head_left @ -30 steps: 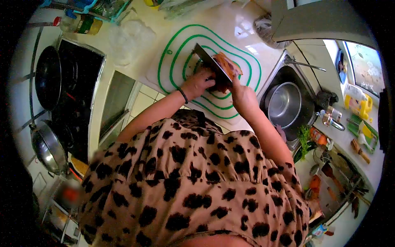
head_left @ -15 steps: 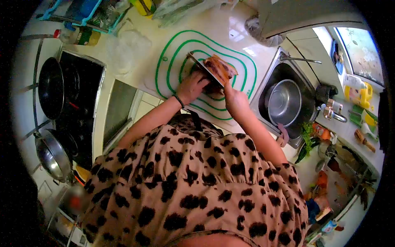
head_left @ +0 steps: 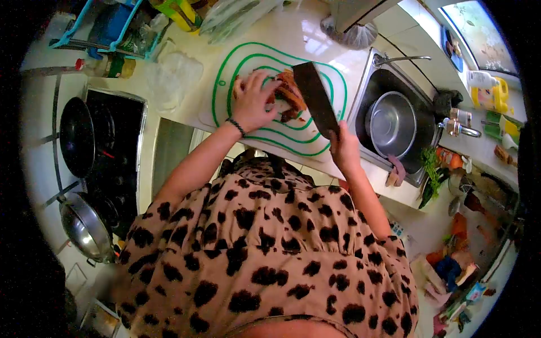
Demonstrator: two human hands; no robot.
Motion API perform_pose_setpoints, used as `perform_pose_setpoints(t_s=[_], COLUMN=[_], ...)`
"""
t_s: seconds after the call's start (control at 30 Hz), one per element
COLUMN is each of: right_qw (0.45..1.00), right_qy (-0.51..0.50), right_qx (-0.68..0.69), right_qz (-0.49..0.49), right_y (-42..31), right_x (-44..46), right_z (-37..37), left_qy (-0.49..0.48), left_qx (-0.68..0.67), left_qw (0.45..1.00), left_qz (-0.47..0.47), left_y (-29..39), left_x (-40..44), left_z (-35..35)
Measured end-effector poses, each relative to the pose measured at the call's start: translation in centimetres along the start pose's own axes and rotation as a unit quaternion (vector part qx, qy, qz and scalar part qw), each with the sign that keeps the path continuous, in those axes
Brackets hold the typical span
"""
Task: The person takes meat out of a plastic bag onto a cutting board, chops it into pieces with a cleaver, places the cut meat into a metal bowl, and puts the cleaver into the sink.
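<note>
Browned meat point(head_left: 291, 93) in pieces lies on a white cutting board with green ring lines point(head_left: 332, 147). My left hand point(head_left: 255, 106), wearing a dark beaded bracelet, reaches over the left part of the meat with its fingers spread and touching it. Some meat shows in the gap between thumb and forefinger; what lies under the palm is hidden. My right hand point(head_left: 345, 147) is closed round the handle of a cleaver point(head_left: 316, 100). The cleaver's broad dark blade is to the right of the meat, apart from my left hand.
At the right, a sink point(head_left: 365, 73) holds a metal pot point(head_left: 390, 125), with a pink cloth point(head_left: 396, 172) on its front edge. A black stove point(head_left: 115, 163) with a dark pan point(head_left: 77, 138) stands left. Plastic bags point(head_left: 176, 73) and a blue rack point(head_left: 110, 45) lie beyond the board.
The cleaver has come off the meat and moved right, its blade face now turned to view. My left hand has shifted up and left, and its fingers have spread.
</note>
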State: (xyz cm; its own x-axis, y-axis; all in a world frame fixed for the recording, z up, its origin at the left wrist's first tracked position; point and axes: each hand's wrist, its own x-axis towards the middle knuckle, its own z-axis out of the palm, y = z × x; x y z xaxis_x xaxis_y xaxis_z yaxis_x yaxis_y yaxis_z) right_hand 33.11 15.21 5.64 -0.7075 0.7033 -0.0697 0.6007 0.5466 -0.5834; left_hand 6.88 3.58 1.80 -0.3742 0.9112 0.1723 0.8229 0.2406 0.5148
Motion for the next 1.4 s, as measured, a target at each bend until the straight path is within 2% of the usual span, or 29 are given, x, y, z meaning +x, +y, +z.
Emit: perform_pose_setpoints(t_s=[0.07, 0.2, 0.27, 0.33, 0.37, 0.4, 0.47, 0.53, 0.6, 0.63, 0.67, 0.73, 0.77, 0.8, 0.87, 0.93, 1.0, 1.13, 1.27, 1.33, 1.37, 1.4], right_qw=[0.997, 0.990, 0.970, 0.963, 0.956, 0.955, 0.976, 0.977, 0.969, 0.969, 0.975, 0.981, 0.987, 0.989, 0.991, 0.991, 0.992, 0.994, 0.992, 0.992, 0.992, 0.994], right_qy=[0.029, 0.068, 0.047, 0.047, 0.041, 0.045, 0.050, 0.055, 0.035, 0.037, 0.047, 0.057, 0.051, 0.044, 0.026, 0.008, -0.010, -0.012, -0.015, -0.013, -0.012, -0.007], right_qx=[0.069, 0.103, 0.179, 0.193, 0.205, 0.208, 0.137, 0.140, 0.148, 0.150, 0.127, 0.105, 0.036, -0.033, -0.058, -0.086, -0.085, -0.063, -0.054, -0.032, -0.032, -0.033], right_qz=[0.032, 0.068, 0.154, 0.181, 0.204, 0.206, 0.159, 0.151, 0.192, 0.193, 0.174, 0.156, 0.146, 0.135, 0.122, 0.106, 0.087, 0.094, 0.113, 0.123, 0.123, 0.108], right_y=[0.8, -0.3, -1.2, -1.4, -1.4, -0.7, 1.6, 2.0, 1.9, 1.8, 1.9, 1.8, 1.9, 1.9, 1.2, 1.0, 0.9, 1.2, 0.8, 0.8, 0.9, 1.0], right_x=[-0.6, -1.7, -2.7, -3.6, -4.0, -4.5, -5.7, -6.1, -6.2, -6.1, -6.0, -5.3, -4.6, -3.7, -2.1, -0.9, -0.3, -0.3, -0.6, -0.6, -0.7, -0.8], right_z=[0.0, -1.5, -2.2, -2.4, -2.5, -2.1, -0.4, 0.0, 0.3, 0.3, 0.3, 0.3, 0.2, 0.2, -0.2, 0.0, 0.4, 0.9, 0.6, 0.6, 0.7, 0.7], left_qy=[-0.032, -0.105, -0.076, -0.168, -0.225, -0.227, -0.299, -0.282, -0.337, -0.323, -0.324, -0.247, -0.196, -0.196, -0.091, -0.099, -0.083, -0.039, -0.062, -0.074, -0.074, -0.014], left_qx=[0.022, 0.111, 0.112, -0.018, -0.002, 0.000, 0.018, 0.026, 0.029, -0.017, -0.014, 0.009, 0.085, 0.086, 0.046, 0.038, 0.000, -0.044, -0.103, -0.180, -0.181, -0.131], left_qw=[0.994, 0.971, 0.966, 0.967, 0.967, 0.966, 0.943, 0.943, 0.940, 0.946, 0.946, 0.968, 0.977, 0.977, 0.994, 0.994, 0.996, 0.998, 0.992, 0.976, 0.976, 0.990], left_qz=[0.102, 0.184, 0.219, 0.192, 0.118, 0.123, 0.144, 0.178, 0.037, -0.023, -0.022, -0.033, -0.021, -0.021, 0.039, 0.032, -0.015, -0.009, -0.035, -0.102, -0.100, -0.046], left_y=[0.6, 0.4, -1.2, -1.4, -1.2, -0.8, -0.4, 0.0, 1.3, 2.6, 3.3, 4.7, 6.1, 6.6, 7.0, 6.6, 6.1, 5.7, 3.8, 3.3, 3.2, 3.2], left_x=[1.1, 4.0, 6.0, 7.8, 8.6, 9.3, 10.7, 10.7, 9.5, 8.2, 7.1, 5.3, 4.5, 4.0, 3.3, 2.8, 2.7, 2.4, 2.5, 3.4, 3.6, 3.9], left_z=[1.5, 4.0, 5.3, 5.0, 5.1, 4.7, 4.7, 5.9, 6.8, 5.9, 5.8, 5.0, 4.1, 4.0, 4.2, 5.9, 6.9, 7.1, 7.8, 7.7, 7.7, 7.7])
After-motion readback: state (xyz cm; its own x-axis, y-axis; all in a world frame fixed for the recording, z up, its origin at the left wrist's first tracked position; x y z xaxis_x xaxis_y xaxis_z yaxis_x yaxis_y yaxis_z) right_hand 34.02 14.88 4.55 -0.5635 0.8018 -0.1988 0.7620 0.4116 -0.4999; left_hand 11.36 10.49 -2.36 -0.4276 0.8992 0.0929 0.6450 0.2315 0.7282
